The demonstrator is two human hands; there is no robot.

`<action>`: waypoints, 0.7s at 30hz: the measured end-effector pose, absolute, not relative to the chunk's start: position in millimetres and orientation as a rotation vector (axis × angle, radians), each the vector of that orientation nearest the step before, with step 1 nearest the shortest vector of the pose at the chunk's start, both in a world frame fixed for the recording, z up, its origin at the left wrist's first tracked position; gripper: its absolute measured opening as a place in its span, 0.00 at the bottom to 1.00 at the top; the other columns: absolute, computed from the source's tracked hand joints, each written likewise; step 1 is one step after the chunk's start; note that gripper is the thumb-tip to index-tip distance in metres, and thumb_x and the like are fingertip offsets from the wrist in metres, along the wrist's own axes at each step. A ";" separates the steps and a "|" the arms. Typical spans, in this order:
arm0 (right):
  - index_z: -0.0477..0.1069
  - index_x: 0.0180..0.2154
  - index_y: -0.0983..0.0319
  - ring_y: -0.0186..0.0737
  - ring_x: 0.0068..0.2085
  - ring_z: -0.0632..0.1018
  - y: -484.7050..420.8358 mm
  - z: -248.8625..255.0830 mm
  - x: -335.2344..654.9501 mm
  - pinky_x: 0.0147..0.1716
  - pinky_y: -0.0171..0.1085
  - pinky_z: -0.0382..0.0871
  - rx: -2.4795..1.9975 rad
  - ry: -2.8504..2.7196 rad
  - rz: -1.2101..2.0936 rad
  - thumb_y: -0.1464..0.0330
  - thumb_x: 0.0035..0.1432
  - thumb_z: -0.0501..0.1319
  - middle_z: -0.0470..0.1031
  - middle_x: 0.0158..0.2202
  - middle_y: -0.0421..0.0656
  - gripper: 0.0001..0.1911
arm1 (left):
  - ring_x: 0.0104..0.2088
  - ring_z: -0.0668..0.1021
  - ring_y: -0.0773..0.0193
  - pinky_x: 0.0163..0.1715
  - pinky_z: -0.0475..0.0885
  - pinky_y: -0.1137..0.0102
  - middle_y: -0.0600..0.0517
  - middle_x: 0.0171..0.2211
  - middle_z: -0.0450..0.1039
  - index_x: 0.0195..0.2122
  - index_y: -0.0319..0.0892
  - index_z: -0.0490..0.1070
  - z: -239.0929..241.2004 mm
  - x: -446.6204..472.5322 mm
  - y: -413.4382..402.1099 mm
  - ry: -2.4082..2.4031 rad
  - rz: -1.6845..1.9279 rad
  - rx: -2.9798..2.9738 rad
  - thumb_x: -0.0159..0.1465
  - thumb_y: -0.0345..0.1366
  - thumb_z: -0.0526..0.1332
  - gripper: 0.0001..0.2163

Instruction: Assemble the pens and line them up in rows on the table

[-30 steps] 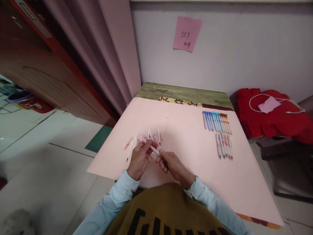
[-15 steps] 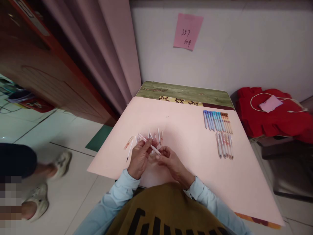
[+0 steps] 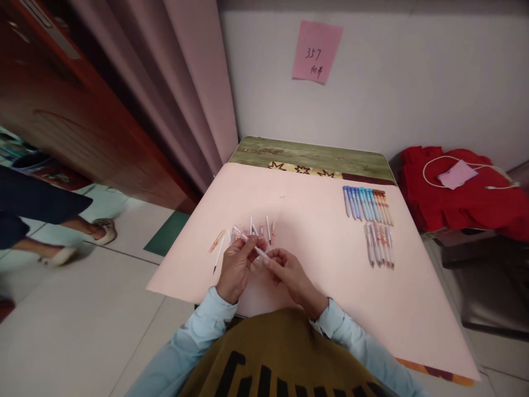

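Between my two hands a pale, partly clear pen (image 3: 260, 252) slants down to the right above the pink table sheet. My left hand (image 3: 237, 267) pinches its upper part, and the fingers of my right hand (image 3: 287, 270) close on its lower end. Just beyond my left hand lie loose pen parts: white refills with dark tips, such as one refill (image 3: 219, 255), and clear pinkish barrels, such as one barrel (image 3: 217, 241). My fingers hide some of these parts.
At the right of the sheet (image 3: 330, 298) stands a row of blue and brown pens (image 3: 366, 205), with several clear pens (image 3: 379, 246) below it. A red cloth (image 3: 458, 187) bearing a cable covers something beside the table. At left, a person's legs (image 3: 45, 201) show near the door.
My hands stay nearly in place, with the pen still between them and slightly less of its lower end showing. The person at left has shifted their legs and feet.
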State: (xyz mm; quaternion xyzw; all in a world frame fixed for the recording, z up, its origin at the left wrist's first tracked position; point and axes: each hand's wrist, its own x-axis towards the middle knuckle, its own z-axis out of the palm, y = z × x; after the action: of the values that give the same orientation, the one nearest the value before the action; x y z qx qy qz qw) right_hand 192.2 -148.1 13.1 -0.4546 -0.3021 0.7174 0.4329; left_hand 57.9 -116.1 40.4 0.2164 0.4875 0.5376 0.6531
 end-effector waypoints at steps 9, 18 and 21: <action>0.69 0.29 0.63 0.26 0.20 0.63 -146.2 8.0 192.3 0.19 0.30 0.54 -1.135 -0.725 1.774 0.52 0.45 0.72 0.67 0.21 0.34 0.23 | 0.32 0.80 0.65 0.34 0.75 0.70 0.48 0.33 0.80 0.35 0.37 0.74 37.9 58.3 -116.4 1.121 1.217 0.482 0.52 0.41 0.74 0.16; 0.67 0.32 0.61 0.31 0.20 0.67 -147.5 -5.5 202.0 0.19 0.32 0.61 -1.348 -0.933 1.545 0.55 0.49 0.69 0.69 0.22 0.36 0.19 | 0.32 0.81 0.64 0.35 0.76 0.69 0.47 0.34 0.80 0.37 0.36 0.74 29.9 36.3 -98.9 1.223 1.347 0.506 0.52 0.41 0.73 0.17; 0.68 0.31 0.60 0.33 0.21 0.67 -148.8 -6.2 215.5 0.20 0.34 0.60 -1.495 -1.080 1.380 0.54 0.53 0.66 0.69 0.22 0.37 0.16 | 0.33 0.82 0.62 0.37 0.77 0.67 0.46 0.35 0.80 0.37 0.36 0.74 29.3 23.9 -91.5 1.255 1.430 0.515 0.53 0.40 0.73 0.16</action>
State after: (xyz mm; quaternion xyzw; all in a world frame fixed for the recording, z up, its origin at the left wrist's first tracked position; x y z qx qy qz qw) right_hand 215.5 -148.8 -6.2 -0.5928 -0.4283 0.5472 0.4072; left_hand 23.9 -91.5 29.3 0.2177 0.5307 0.6048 0.5525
